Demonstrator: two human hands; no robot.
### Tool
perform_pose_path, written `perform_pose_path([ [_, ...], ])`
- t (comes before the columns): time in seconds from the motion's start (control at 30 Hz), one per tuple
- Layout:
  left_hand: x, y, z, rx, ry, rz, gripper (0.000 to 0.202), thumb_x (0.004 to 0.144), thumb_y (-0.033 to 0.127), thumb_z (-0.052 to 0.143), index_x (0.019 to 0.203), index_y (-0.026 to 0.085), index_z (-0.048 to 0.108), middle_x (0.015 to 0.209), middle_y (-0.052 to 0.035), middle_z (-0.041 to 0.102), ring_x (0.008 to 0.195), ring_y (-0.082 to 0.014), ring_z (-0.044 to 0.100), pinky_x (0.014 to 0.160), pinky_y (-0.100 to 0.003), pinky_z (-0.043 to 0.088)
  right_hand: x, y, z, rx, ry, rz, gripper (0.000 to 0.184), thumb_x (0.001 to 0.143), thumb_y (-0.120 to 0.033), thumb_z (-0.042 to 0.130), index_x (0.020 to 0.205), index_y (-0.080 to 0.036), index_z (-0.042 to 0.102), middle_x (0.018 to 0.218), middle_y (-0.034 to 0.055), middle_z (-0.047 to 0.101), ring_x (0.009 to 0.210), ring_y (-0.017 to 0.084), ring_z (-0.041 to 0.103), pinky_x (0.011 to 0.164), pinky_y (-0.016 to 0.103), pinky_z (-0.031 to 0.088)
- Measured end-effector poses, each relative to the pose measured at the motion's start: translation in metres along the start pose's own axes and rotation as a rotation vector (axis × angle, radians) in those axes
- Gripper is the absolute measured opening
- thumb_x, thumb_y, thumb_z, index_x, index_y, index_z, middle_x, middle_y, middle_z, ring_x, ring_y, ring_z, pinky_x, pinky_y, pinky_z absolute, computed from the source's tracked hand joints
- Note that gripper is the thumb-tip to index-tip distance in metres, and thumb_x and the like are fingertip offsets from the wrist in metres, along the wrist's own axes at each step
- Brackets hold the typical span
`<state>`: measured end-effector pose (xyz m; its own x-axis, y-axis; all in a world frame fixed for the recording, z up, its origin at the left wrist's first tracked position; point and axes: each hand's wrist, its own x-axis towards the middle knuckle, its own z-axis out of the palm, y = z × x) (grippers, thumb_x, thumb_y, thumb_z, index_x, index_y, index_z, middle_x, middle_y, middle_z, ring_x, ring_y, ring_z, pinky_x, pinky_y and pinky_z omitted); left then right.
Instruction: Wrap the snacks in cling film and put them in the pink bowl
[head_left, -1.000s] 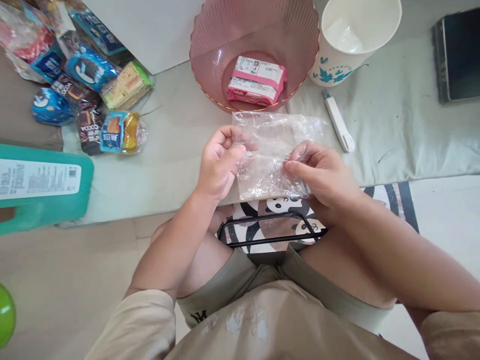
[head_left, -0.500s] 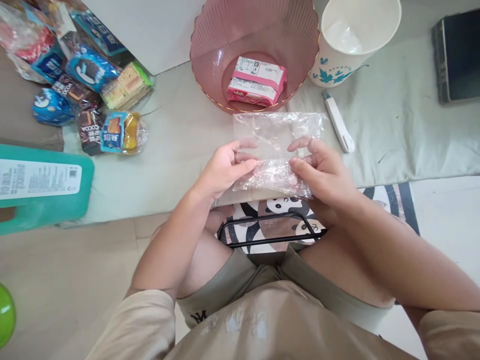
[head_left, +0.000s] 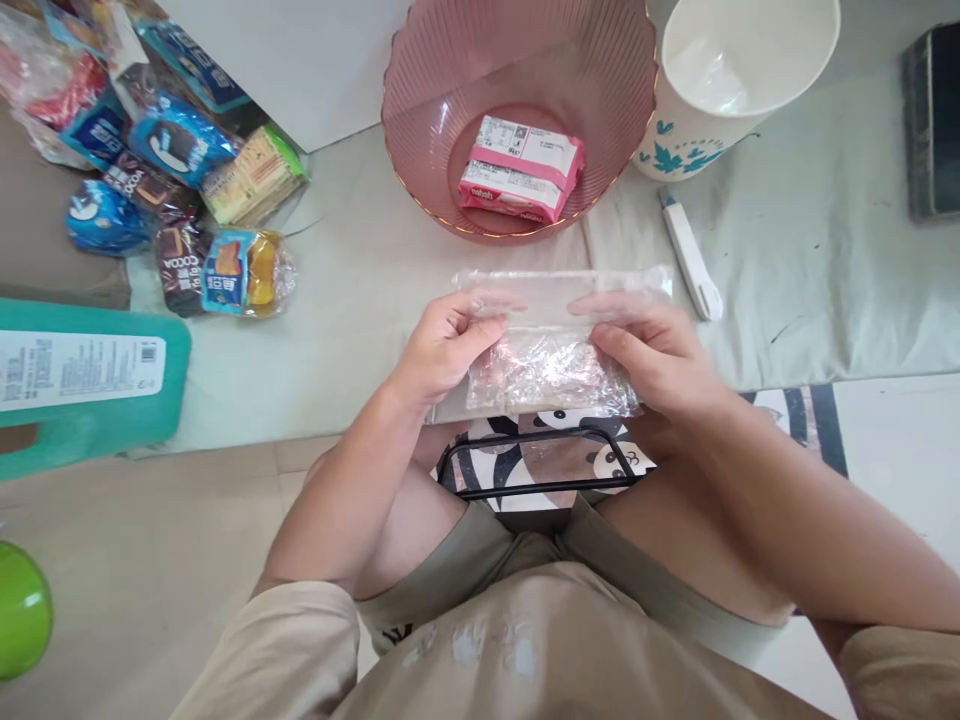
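Observation:
A crumpled clear plastic bag [head_left: 551, 355] lies at the near edge of the pale green mat [head_left: 810, 260], folded over on itself. My left hand [head_left: 450, 345] pinches its left side, thumb and fingers closed on the film. On the bag's right side my right hand [head_left: 652, 350] grips it the same way. Just beyond the bag stands a pink ribbed bowl [head_left: 420, 110] holding a pink and white wafer packet [head_left: 521, 168].
A pile of snack packets [head_left: 180, 170] lies at the far left. A teal box [head_left: 82, 375] sits at the left edge, a white cup with blue leaves [head_left: 739, 75] at the far right, a white cutter [head_left: 691, 255] beside it, and a dark tablet [head_left: 934, 120] at the right edge.
Both hands have folded the far part of the plastic bag down toward me, so it lies flatter and shorter. The view shifted slightly.

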<state>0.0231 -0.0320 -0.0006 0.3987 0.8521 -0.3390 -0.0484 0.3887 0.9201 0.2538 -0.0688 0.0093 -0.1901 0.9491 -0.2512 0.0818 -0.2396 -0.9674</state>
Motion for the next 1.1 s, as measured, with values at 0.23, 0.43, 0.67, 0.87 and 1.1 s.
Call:
perform_pose_path([
  [0.23, 0.001, 0.007, 0.000, -0.087, -0.036, 0.105, 0.033, 0.073, 0.052, 0.079, 0.070, 0.022, 0.067, 0.054, 0.0026, 0.058, 0.040, -0.0105, 0.052, 0.034, -0.024, 0.041, -0.005, 0.002, -0.006, 0.155, 0.007, 0.017, 0.025, 0.084, -0.049, 0.070, 0.077, -0.025, 0.069, 0.072, 0.0026, 0.063, 0.058, 0.015, 0.050, 0.054, 0.032, 0.038],
  [0.43, 0.005, -0.003, -0.005, 0.248, 0.086, 0.218, 0.022, 0.076, 0.040, 0.075, 0.073, 0.019, 0.068, 0.068, -0.0016, 0.066, 0.056, -0.0106, 0.056, 0.048, -0.023, 0.045, 0.000, 0.002, -0.009, -0.126, -0.051, -0.165, 0.045, 0.094, -0.058, 0.055, 0.072, -0.022, 0.069, 0.077, 0.0073, 0.068, 0.072, 0.020, 0.059, 0.068, 0.037, 0.044],
  [0.67, 0.004, 0.000, -0.010, 0.246, 0.085, 0.248, 0.018, 0.069, 0.021, 0.075, 0.084, 0.021, 0.064, 0.071, 0.0030, 0.063, 0.051, -0.0085, 0.055, 0.049, -0.023, 0.050, 0.000, -0.008, -0.012, -0.240, -0.016, -0.081, 0.048, 0.078, -0.030, 0.080, 0.123, -0.028, 0.064, 0.088, -0.0002, 0.069, 0.060, 0.013, 0.053, 0.054, 0.030, 0.042],
  [0.87, -0.013, 0.007, -0.018, 0.337, -0.124, 0.165, 0.025, 0.069, 0.014, 0.069, 0.093, 0.019, 0.071, 0.082, -0.0010, 0.071, 0.059, -0.0106, 0.063, 0.053, -0.023, 0.051, -0.003, -0.013, -0.014, -0.081, 0.048, -0.104, 0.024, 0.084, -0.032, 0.075, 0.106, -0.024, 0.069, 0.113, 0.0078, 0.074, 0.107, 0.021, 0.069, 0.090, 0.035, 0.056],
  [1.1, -0.010, 0.007, -0.012, 0.413, -0.098, 0.261, 0.031, 0.068, 0.010, 0.060, 0.092, 0.020, 0.076, 0.079, -0.0013, 0.070, 0.063, -0.0124, 0.062, 0.056, -0.024, 0.047, 0.002, -0.008, 0.024, -0.144, -0.601, 0.207, 0.018, 0.079, -0.033, 0.070, 0.076, -0.019, 0.060, 0.064, -0.0036, 0.056, 0.057, 0.010, 0.050, 0.055, 0.025, 0.040],
])
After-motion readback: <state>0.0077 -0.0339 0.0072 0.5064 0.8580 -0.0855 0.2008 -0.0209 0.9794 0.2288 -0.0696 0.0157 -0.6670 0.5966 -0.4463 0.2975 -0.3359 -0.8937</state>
